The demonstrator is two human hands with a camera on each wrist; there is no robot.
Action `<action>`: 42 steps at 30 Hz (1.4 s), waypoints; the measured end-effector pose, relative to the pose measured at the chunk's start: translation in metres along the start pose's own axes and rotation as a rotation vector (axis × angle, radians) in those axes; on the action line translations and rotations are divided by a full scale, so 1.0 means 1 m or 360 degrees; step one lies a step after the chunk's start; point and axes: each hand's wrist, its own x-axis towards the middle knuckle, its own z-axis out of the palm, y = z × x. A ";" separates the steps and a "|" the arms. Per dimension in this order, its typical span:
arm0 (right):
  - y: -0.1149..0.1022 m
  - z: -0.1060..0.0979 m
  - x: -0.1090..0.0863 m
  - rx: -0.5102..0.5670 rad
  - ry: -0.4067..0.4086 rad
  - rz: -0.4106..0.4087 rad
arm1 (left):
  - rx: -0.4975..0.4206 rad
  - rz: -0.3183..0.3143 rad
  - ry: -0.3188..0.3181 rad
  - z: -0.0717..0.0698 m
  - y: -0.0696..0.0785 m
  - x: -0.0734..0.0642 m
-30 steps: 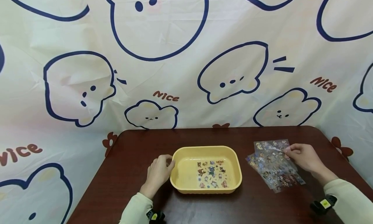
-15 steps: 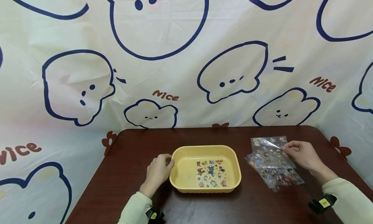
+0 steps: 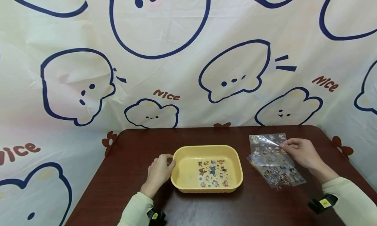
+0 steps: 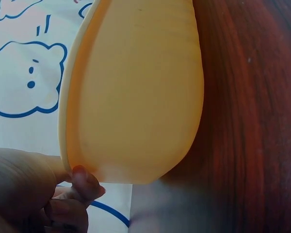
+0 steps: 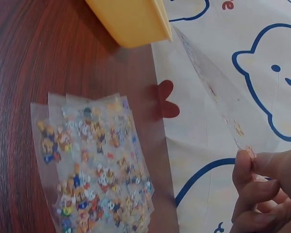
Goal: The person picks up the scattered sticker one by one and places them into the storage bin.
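Note:
A clear sticker sheet with small cartoon figures hangs from my right hand, pinched at its right edge between thumb and fingers. In the right wrist view that sheet is lifted above a fanned stack of sticker sheets on the table. My left hand grips the left rim of a yellow plastic tray. The left wrist view shows thumb and fingers of the left hand around the rim of the tray. One sticker sheet lies flat inside the tray.
The dark brown table has rounded far corners. Behind it hangs a pale cloth printed with blue-outlined bears. The sticker stack lies to the right of the tray, with a strip of table between them.
My right hand has lifted the pinched sheet off the stack and moved slightly left and away from me. My left hand stays on the tray's rim.

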 end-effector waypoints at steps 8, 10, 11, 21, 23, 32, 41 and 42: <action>-0.013 0.005 -0.002 0.0019 0.0018 -0.0017 | 0.0006 0.0002 -0.0013 0.000 0.001 0.002; -0.016 0.006 -0.003 0.0035 0.0016 -0.0027 | 0.0004 0.0001 -0.0013 0.000 0.001 0.001; -0.019 0.006 -0.003 0.0048 0.0013 -0.0028 | 0.0001 -0.0005 -0.0012 0.000 0.001 0.001; -0.034 0.014 -0.006 0.0148 -0.0036 0.0009 | -0.0001 -0.0007 -0.0023 0.000 0.000 0.001; -0.036 0.016 -0.006 0.0153 -0.0043 0.0000 | -0.0002 -0.0006 -0.0026 0.000 0.000 0.002; -0.044 0.028 -0.010 0.0195 -0.0084 -0.0084 | -0.0001 -0.0013 -0.0033 0.000 0.000 0.001; -0.053 0.039 -0.012 0.0238 -0.0129 -0.0129 | -0.0006 -0.0008 -0.0031 -0.001 0.000 0.001; -0.054 0.040 -0.013 0.0240 -0.0138 -0.0130 | -0.0007 -0.0007 -0.0029 0.000 0.000 0.002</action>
